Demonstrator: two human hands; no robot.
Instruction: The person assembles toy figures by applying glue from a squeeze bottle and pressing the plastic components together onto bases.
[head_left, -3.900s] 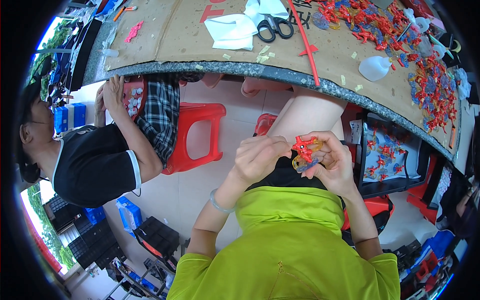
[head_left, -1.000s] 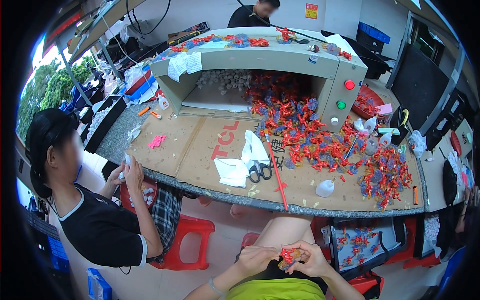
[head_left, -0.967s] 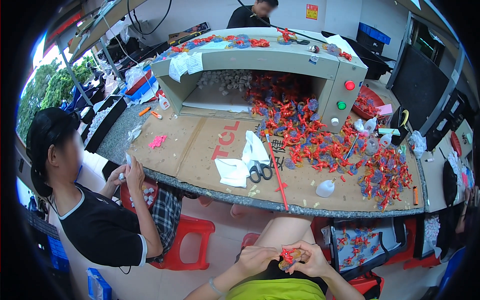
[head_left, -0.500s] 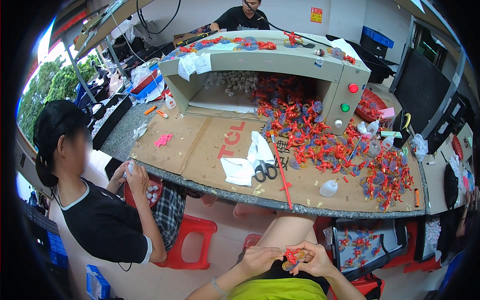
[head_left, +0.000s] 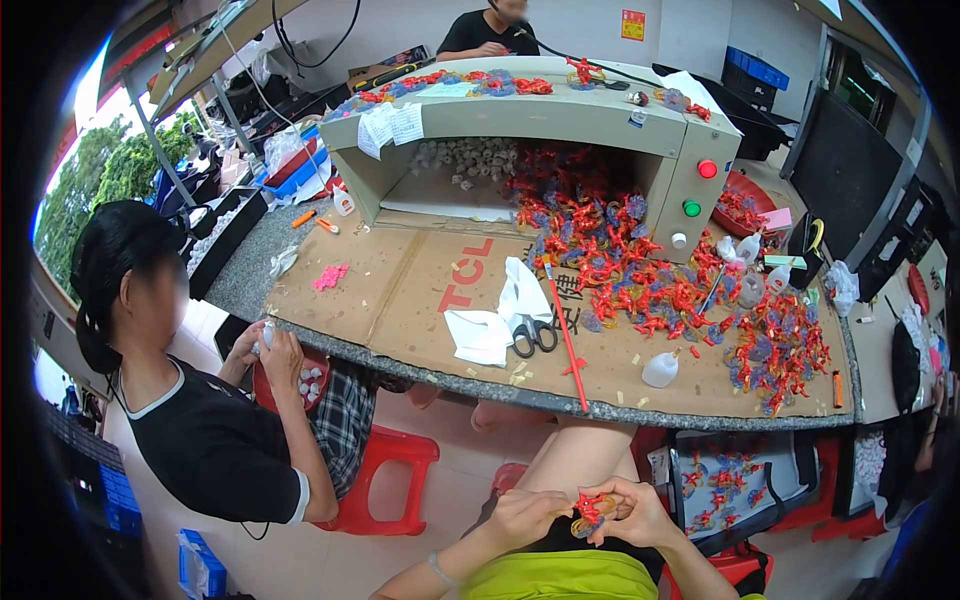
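Low in the head view, over my lap, my left hand (head_left: 528,514) and my right hand (head_left: 632,512) meet around a small red plastic piece with a yellow ring (head_left: 590,512). Both hands pinch it between the fingertips. In front of me runs a workbench covered with brown cardboard (head_left: 420,300). A big heap of the same red, blue and yellow pieces (head_left: 640,270) spreads over its right half. Black-handled scissors (head_left: 528,336) lie on a white cloth (head_left: 490,322), and a thin red stick (head_left: 566,338) lies beside them.
A person in a black top (head_left: 215,440) sits on a red stool (head_left: 385,480) at my left, handling small white parts. Another person (head_left: 490,30) works behind a grey box-shaped machine (head_left: 560,120) with coloured buttons. A small white bottle (head_left: 662,368) stands near the bench edge.
My view has risen from my lap to take in the whole bench. My hands keep hold of the red piece. The seated person's head has turned.
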